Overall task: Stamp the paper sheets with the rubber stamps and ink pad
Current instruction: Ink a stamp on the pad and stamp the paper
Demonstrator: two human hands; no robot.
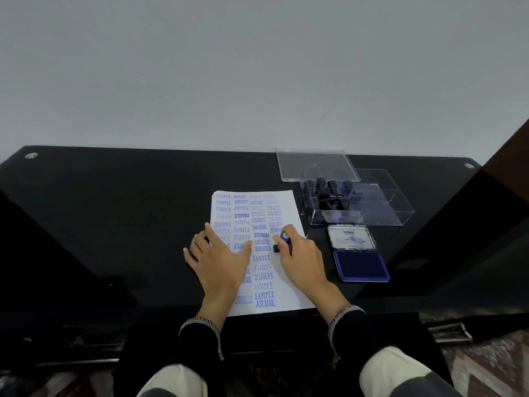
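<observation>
pressing rubber stamp [282, 244] onto paper [289, 279], right hand [300, 253] gripping.

I see a black glossy table [114, 210] set against a pale grey wall [257, 67], with a round metal fitting [31, 155] near each far corner. At the right edge stands dark brown furniture [509, 167]. Below the table's near edge, patterned flooring [492, 368] shows at lower right.
</observation>
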